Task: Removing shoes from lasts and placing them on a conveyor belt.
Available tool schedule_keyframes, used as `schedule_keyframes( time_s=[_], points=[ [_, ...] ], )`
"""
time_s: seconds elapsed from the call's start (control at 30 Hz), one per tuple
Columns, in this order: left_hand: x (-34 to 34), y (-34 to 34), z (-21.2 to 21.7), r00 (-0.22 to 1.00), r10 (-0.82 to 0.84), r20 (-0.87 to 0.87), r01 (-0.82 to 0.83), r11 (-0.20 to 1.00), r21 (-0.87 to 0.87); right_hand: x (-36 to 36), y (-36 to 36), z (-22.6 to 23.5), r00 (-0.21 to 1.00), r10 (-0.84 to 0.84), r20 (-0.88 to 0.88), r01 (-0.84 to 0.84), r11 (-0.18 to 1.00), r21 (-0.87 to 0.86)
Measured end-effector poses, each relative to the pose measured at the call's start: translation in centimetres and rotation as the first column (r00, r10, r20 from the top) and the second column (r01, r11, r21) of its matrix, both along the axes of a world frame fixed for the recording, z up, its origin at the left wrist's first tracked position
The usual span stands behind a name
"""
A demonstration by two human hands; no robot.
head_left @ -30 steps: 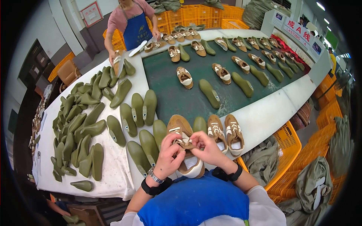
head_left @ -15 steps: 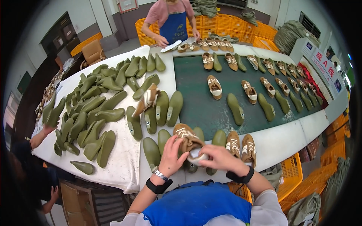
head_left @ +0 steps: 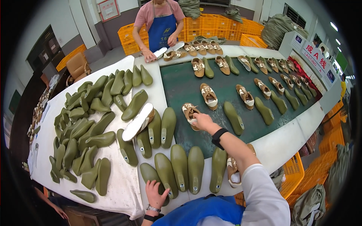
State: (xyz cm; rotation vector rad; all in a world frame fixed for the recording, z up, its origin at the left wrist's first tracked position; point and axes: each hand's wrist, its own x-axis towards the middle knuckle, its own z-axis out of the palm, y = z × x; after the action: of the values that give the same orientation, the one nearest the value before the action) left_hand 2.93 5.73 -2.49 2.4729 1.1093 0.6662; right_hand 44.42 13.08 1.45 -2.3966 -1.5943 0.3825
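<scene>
Right hand [head_left: 201, 121] has reached out from the near edge and now sets the tan shoe [head_left: 189, 113] on the green belt [head_left: 226, 90], fingers closed on its heel (a second ago both hands worked it up close). Left hand [head_left: 156, 194] lies open on an olive last [head_left: 151, 174] at the counter [head_left: 113, 184] edge. Orange crates [head_left: 211, 24] line the back; a red-and-white sign [head_left: 316, 56] hangs right.

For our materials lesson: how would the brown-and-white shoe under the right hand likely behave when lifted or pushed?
The shoe probably keeps its shape, as it looks filled out. Resting flat on the green belt, it seems unlikely to roll. The right hand alone covers it, suggesting it is light.
</scene>
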Motion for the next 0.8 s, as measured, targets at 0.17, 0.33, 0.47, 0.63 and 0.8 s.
schedule_keyframes(
  time_s=[0.17, 0.33, 0.47, 0.63, 0.8],
  points=[
    [1.3, 0.7, -0.4, 0.998, -0.041, 0.043, 0.042, 0.999, -0.033, -0.1, 2.4, -4.6, 0.979, -0.201, -0.033, 0.204, 0.970, 0.130],
    [0.1, 0.6, 0.0, 0.996, -0.088, -0.023, 0.089, 0.992, 0.092, -2.3, 4.0, -7.1, 0.993, -0.015, -0.114, 0.037, 0.980, 0.195],
    [2.5, -0.6, 2.1, 0.983, -0.176, 0.048, 0.162, 0.964, 0.211, -2.3, 3.0, -7.0, 0.980, -0.136, -0.147, 0.148, 0.986, 0.078],
    [2.3, -0.4, 2.1, 0.971, -0.230, 0.062, 0.213, 0.955, 0.204, -3.4, 1.0, -4.4, 0.955, -0.296, -0.018, 0.296, 0.955, 0.033],
    [2.6, -0.2, 2.3, 0.985, -0.168, -0.027, 0.170, 0.980, 0.107, -3.4, 2.5, -8.3, 0.895, -0.422, -0.146, 0.442, 0.884, 0.152]
  ],
)
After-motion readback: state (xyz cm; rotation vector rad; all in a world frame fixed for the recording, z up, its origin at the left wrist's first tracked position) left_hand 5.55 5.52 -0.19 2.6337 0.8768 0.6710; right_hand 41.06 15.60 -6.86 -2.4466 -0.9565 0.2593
